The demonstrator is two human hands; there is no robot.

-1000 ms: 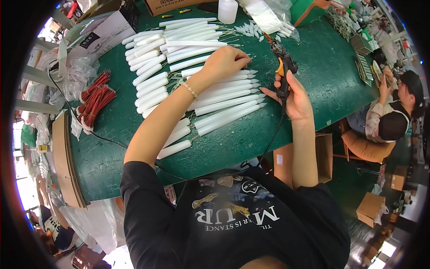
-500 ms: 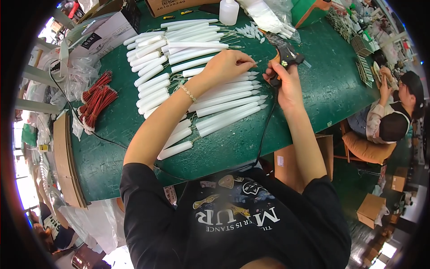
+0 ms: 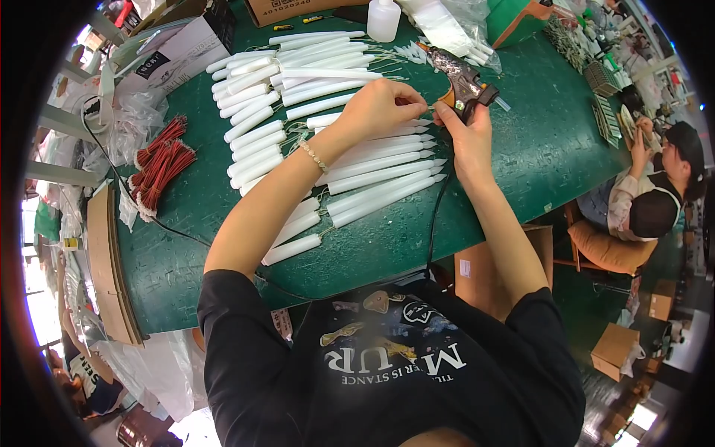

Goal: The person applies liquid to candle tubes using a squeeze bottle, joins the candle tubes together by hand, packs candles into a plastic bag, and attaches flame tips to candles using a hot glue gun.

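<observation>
My right hand (image 3: 469, 141) is closed round a black hot glue gun (image 3: 460, 78), a clear glue stick poking from its back end and its nozzle turned away from me. The thumb and forefinger of that hand reach to the fingertips of my left hand (image 3: 383, 112). My left hand is closed in a pinch over the candles; what it holds is too small to make out. Under and beside it lie rows of white taper candles (image 3: 383, 175), several with pointed flame-shaped tips. Farther off, a heap of loose translucent flame tips (image 3: 412, 52) lies near the gun's nozzle.
Bundles of red wires (image 3: 165, 167) lie on the green table (image 3: 372, 253) at the left. A white bottle (image 3: 383, 21) and plastic bags (image 3: 447, 30) stand at the back. The gun's black cord (image 3: 433, 223) runs off the near edge. A co-worker (image 3: 663, 179) sits at the right.
My right hand has moved slightly up and left, its fingertips now meeting those of my left hand. The glue gun has swung to point more away from me. My left hand has barely moved.
</observation>
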